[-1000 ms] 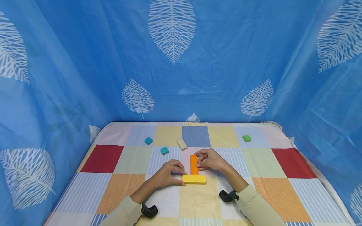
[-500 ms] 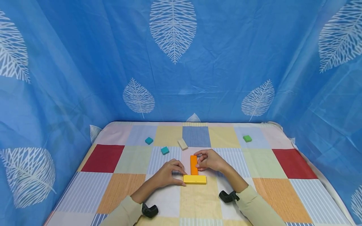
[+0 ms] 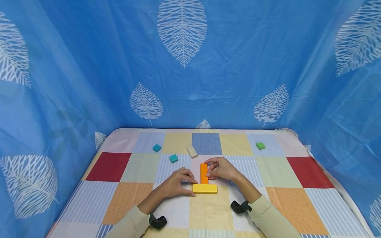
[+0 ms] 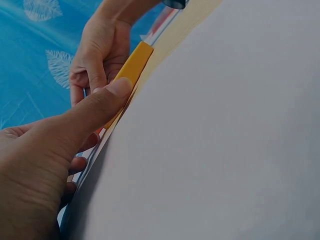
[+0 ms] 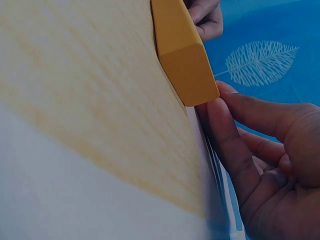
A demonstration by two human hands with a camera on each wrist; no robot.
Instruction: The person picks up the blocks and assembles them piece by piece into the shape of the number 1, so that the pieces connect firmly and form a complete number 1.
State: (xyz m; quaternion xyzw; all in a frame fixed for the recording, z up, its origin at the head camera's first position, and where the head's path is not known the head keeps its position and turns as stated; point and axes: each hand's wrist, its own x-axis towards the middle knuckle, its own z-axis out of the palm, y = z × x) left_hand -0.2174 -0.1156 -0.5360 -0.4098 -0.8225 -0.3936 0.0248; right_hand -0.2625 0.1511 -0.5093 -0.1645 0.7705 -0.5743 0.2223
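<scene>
A yellow rectangular block point(image 3: 204, 189) lies crosswise on the patchwork cloth. From its far side an orange block point(image 3: 203, 173) runs away lengthwise, the two meeting in a T shape. My left hand point(image 3: 177, 182) pinches the yellow block's left end, thumb on the near side and index finger at the far corner. In the left wrist view that thumb lies against the yellow block point(image 4: 135, 65). My right hand point(image 3: 221, 169) holds the orange block along its right side, index finger near the far end. The yellow block point(image 5: 182, 60) hides most of the orange one in the right wrist view.
Beyond the hands lie two teal blocks, one nearer point(image 3: 173, 158) and one farther left point(image 3: 156, 148). A cream block point(image 3: 192, 152) rests beside them, and a green block point(image 3: 260, 145) sits at the far right. A blue leaf-printed curtain point(image 3: 226, 82) encloses the table's back and sides.
</scene>
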